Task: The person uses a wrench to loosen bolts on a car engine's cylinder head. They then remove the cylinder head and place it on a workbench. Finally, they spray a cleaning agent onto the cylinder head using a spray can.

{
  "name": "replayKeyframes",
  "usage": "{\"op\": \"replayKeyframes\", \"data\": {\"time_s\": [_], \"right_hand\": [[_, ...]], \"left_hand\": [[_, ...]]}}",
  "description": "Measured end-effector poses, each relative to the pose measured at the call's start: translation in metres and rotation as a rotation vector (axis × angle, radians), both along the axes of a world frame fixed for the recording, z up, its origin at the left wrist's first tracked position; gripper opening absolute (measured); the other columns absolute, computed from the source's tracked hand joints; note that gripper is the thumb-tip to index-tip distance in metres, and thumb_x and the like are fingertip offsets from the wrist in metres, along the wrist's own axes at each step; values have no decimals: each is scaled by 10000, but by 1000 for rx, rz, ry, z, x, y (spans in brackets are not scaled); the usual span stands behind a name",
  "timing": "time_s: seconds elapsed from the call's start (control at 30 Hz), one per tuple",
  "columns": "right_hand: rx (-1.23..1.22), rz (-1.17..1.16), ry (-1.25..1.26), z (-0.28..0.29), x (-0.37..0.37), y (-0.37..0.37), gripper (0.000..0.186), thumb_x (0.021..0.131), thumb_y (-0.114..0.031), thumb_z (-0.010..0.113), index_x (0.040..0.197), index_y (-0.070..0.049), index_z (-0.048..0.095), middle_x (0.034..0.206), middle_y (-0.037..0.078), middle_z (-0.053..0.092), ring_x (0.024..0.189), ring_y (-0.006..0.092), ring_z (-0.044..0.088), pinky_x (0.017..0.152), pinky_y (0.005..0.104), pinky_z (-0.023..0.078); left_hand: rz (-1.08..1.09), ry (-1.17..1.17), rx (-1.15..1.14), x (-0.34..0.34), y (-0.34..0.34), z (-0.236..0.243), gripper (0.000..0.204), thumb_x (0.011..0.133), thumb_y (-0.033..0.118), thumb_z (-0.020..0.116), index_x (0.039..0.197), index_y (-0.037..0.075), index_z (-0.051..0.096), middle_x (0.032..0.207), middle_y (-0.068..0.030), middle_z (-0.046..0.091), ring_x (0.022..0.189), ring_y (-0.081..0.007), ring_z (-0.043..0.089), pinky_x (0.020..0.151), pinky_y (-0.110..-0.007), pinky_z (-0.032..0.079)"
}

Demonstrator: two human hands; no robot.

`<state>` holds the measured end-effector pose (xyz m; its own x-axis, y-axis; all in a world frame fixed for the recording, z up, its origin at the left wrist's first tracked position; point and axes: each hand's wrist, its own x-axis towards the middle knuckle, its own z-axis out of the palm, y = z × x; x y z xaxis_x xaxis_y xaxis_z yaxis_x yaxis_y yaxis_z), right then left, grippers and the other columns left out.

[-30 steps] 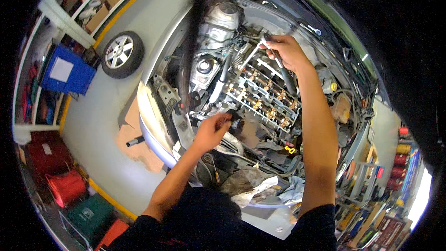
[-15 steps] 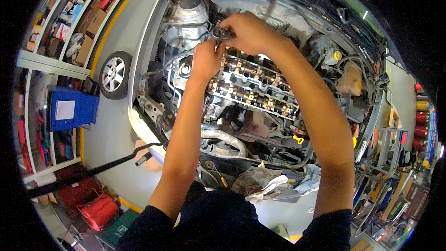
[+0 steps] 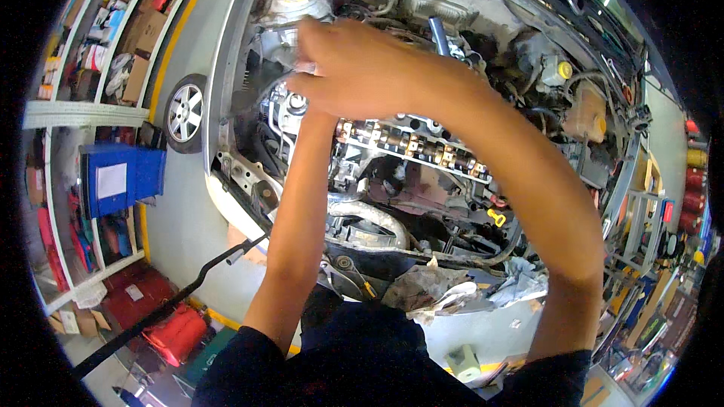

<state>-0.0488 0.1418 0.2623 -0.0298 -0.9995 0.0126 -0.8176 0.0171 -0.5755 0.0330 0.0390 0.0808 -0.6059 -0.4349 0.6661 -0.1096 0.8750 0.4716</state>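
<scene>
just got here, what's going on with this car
Someone has both arms over an open engine bay. From this view, the right hand crosses the end of the left forearm and hides the left hand, so what either one grips can't be seen. Between the forearms, exposed cam lobes show.

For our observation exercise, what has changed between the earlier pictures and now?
The right hand, earlier holding a ratchet, has moved left relative to the engine. The left forearm has reached farther forward; its hand is now hidden beneath the right. The ratchet can't be made out, so whether it was let go is unclear. The wheel and yellow loop handle stayed put.
</scene>
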Motion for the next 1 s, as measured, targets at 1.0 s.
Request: {"op": "replayKeyframes", "data": {"time_s": [1.0], "right_hand": [[347, 64, 666, 40, -9, -28, 311, 924, -275, 656, 991, -16, 815, 1015, 225, 773, 883, 376, 760, 844, 547, 593]], "left_hand": [[-113, -48, 501, 3, 11, 36, 212, 990, 148, 633, 1125, -7, 686, 1032, -197, 766, 988, -379, 728, 826, -442, 547]]}}
